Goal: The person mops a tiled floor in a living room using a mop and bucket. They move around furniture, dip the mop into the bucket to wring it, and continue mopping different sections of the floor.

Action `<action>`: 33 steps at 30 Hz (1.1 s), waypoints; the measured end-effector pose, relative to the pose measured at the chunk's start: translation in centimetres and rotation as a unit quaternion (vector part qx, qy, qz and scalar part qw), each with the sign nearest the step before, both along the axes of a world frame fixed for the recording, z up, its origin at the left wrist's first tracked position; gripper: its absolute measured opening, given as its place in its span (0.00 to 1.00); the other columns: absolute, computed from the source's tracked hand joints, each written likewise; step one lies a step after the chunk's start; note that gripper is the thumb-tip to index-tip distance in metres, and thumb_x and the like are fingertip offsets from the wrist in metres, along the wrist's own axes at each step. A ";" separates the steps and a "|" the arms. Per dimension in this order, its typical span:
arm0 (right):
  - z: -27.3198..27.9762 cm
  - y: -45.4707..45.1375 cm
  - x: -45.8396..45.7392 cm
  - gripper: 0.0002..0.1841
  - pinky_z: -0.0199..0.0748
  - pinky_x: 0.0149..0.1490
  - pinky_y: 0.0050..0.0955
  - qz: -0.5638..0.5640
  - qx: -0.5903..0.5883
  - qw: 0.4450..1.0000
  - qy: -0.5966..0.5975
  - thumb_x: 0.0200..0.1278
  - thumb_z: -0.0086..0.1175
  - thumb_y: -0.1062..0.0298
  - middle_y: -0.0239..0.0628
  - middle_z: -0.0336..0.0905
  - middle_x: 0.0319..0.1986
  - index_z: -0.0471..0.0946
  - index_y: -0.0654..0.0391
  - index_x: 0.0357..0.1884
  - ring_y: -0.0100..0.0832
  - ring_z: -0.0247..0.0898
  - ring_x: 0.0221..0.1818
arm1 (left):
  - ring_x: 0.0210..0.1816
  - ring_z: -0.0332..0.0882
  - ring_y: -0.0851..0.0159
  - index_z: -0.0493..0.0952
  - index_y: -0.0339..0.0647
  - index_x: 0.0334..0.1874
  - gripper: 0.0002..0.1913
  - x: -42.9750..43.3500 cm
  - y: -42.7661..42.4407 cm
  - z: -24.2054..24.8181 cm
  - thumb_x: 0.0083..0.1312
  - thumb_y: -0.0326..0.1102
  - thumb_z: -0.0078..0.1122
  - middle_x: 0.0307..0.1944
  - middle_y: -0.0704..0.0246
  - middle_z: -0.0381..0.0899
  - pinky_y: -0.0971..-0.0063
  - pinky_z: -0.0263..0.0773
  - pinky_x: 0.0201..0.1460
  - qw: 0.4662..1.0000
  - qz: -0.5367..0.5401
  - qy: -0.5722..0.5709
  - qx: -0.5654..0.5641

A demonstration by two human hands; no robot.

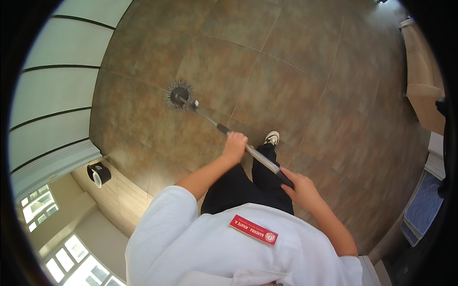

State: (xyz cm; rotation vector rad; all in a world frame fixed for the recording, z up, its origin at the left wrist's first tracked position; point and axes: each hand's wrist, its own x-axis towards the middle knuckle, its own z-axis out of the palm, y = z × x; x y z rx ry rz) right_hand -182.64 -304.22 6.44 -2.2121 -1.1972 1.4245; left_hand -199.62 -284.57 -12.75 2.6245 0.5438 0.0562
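Note:
A mop with a round grey fringed head (179, 95) rests on the brown tiled floor (272, 89), up and to the left of the middle of the view. Its metal pole (263, 159) runs diagonally down towards my body. My left hand (235, 146) grips the pole about midway, just below a dark collar. Around the black grip at the pole's upper end, my right hand (301, 187) is closed. Below the pole are my black trousers and one white and dark shoe (272, 138).
White panels with dark dividing strips (57, 87) line the left side. A black bin (99, 174) stands at lower left, near windows (77, 262). A beige upholstered seat (422, 78) is at upper right, with a blue padded item (424, 205) below it.

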 end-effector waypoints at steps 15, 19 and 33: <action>9.0 -11.4 7.1 0.25 0.73 0.37 0.36 0.010 -0.133 0.990 -0.039 0.46 0.60 0.73 0.43 0.73 0.30 0.75 0.49 0.51 0.46 0.72 0.27 | 0.38 0.78 0.58 0.77 0.46 0.25 0.09 12.3 -8.0 4.9 0.46 0.42 0.62 0.28 0.65 0.79 0.63 0.70 0.37 0.891 -0.347 0.107 -0.272; 1.1 0.4 7.6 0.27 0.73 0.38 0.38 -0.018 0.033 0.999 -0.016 0.51 0.58 0.70 0.46 0.72 0.34 0.69 0.48 0.57 0.47 0.72 0.33 | 0.33 0.76 0.56 0.74 0.46 0.19 0.04 9.4 2.6 -1.5 0.44 0.35 0.59 0.24 0.65 0.75 0.61 0.70 0.34 0.971 -0.178 0.077 -0.142; 3.2 17.5 15.5 0.21 0.72 0.45 0.34 -0.100 -0.012 0.994 -0.033 0.48 0.60 0.73 0.45 0.76 0.38 0.73 0.56 0.49 0.46 0.73 0.42 | 0.33 0.78 0.55 0.79 0.44 0.23 0.04 17.3 17.1 -2.8 0.47 0.33 0.57 0.25 0.63 0.79 0.61 0.70 0.39 0.975 -0.175 0.114 -0.081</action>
